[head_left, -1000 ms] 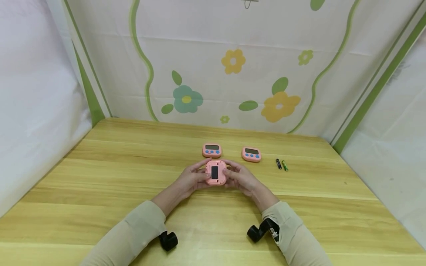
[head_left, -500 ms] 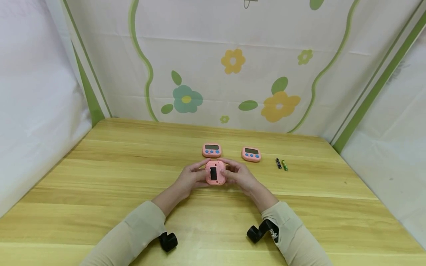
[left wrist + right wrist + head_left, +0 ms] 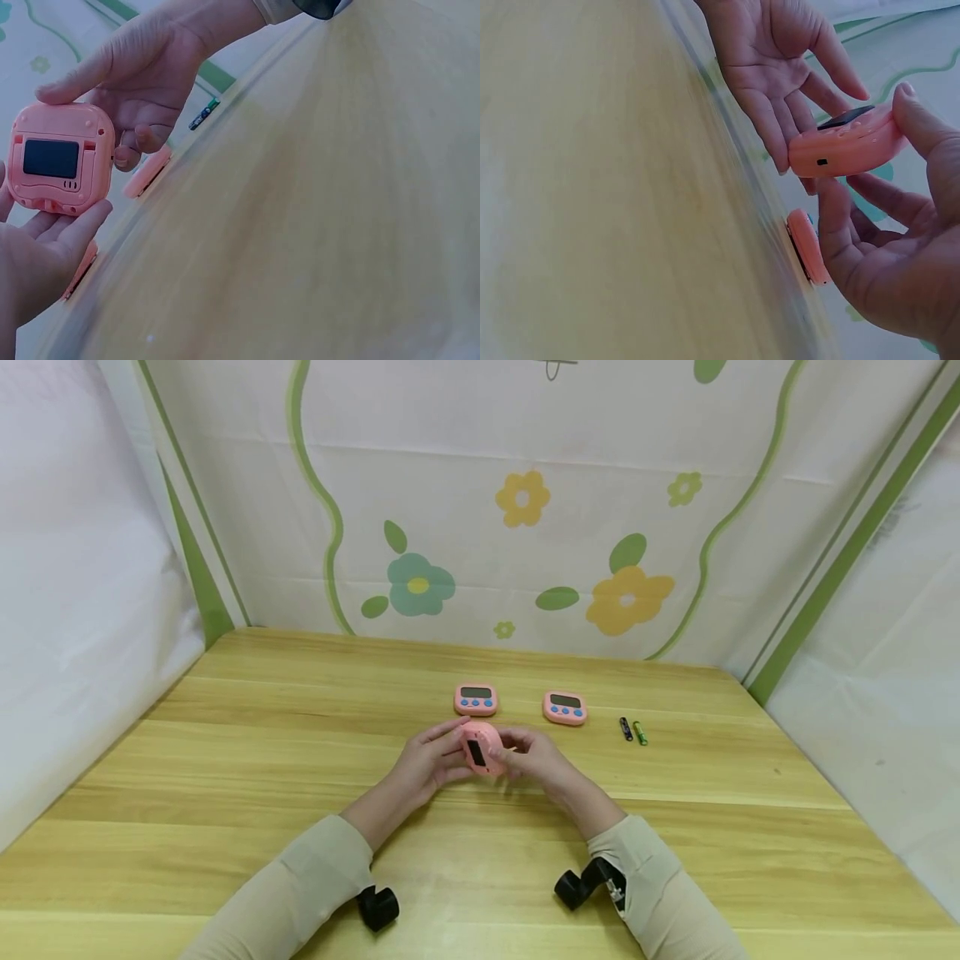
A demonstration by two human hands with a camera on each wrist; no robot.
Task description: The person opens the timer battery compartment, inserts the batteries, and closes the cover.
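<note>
A pink kitchen timer (image 3: pixel 491 739) is held up between both hands, tilted, its back with a dark rectangular panel facing the person. My right hand (image 3: pixel 538 757) pinches its right edge, thumb on the back side and fingers beneath, as the right wrist view confirms on the timer (image 3: pixel 855 154). The left hand (image 3: pixel 422 760) has its fingers extended against the opposite edge. In the right wrist view this left hand (image 3: pixel 761 56) lies palm open, its thumb apart from the timer. The left wrist view shows the whole back of the timer (image 3: pixel 94 161); its front is hidden.
Two more pink timers with blue buttons lie face up beyond the hands, one at centre (image 3: pixel 476 701) and one to its right (image 3: pixel 565 708). Farther right are a black battery (image 3: pixel 626 729) and a green battery (image 3: pixel 640 732). A flowered cloth (image 3: pixel 450 485) stands behind the wooden table (image 3: pixel 225 760).
The held timer has turned, its right side swinging so that it shows more edge-on. My left thumb has come off its back; the right hand keeps its pinch.
</note>
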